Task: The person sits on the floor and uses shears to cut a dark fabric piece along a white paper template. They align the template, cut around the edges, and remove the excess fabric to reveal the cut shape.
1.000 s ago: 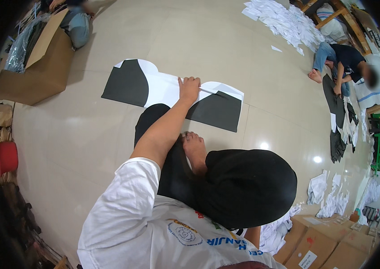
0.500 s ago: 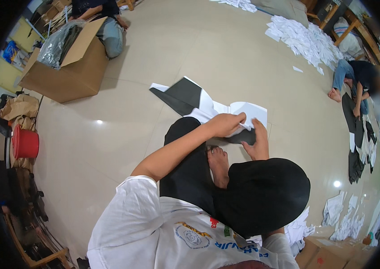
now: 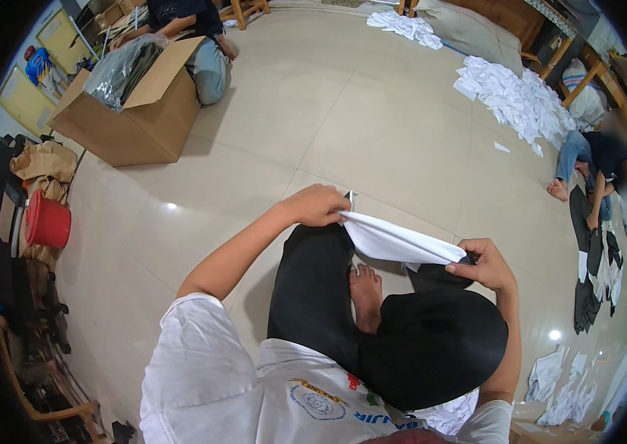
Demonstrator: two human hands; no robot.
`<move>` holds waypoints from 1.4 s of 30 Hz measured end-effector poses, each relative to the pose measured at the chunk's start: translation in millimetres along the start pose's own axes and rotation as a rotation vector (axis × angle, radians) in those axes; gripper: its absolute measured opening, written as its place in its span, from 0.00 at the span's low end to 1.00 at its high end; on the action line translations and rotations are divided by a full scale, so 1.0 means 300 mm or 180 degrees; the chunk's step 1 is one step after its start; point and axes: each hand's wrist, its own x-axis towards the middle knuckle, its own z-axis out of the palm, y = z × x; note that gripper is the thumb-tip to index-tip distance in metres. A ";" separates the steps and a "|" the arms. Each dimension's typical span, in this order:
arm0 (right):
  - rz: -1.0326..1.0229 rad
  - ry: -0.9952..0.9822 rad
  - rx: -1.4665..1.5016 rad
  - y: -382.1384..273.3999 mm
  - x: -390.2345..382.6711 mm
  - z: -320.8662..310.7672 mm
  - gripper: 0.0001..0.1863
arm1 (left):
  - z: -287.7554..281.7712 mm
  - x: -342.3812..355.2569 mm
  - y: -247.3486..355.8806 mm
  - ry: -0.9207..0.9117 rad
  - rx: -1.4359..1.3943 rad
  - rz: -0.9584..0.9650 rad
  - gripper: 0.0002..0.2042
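The white and dark gray cloth [image 3: 398, 240] is stretched out just past a bare foot [image 3: 366, 296]. The left hand [image 3: 317, 206] pinches its left end. The right hand [image 3: 489, 265] holds its right end tight. A big brown box [image 3: 147, 129] sits far left. A white pile [image 3: 513, 96] lies far right.

White piles [image 3: 513, 96] and a seated co-worker [image 3: 574, 153] suggest a workshop.

White-and-dark cloth [image 3: 402, 240], narrow, stretched, slanting
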 end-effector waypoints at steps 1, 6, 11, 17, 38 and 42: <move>0.0114 -0.0092 0.0092 -0.021 -0.008 -0.009 0.10 | -0.003 -0.019 -0.027 0.0323 0.0086 0.0213 0.11; 0.0378 -0.0195 -0.1333 0.001 -0.028 -0.156 0.10 | -0.116 0.035 0.004 0.1166 -0.2047 -0.0370 0.12; 0.0683 0.0432 -0.1337 -0.016 -0.118 -0.289 0.05 | -0.343 -0.010 0.089 0.1001 -0.1486 -0.0291 0.15; 0.0006 0.0941 -0.0769 -0.082 -0.248 -0.350 0.08 | -0.476 -0.140 0.134 0.0434 0.0108 -0.0283 0.11; 0.0318 0.3650 0.0816 0.718 0.385 -0.741 0.21 | -0.351 0.498 -0.599 0.1084 0.0356 -0.1017 0.15; 0.1088 0.4256 -0.0699 0.799 0.558 -0.706 0.24 | -0.106 0.638 -0.709 0.1757 0.1130 -0.1661 0.28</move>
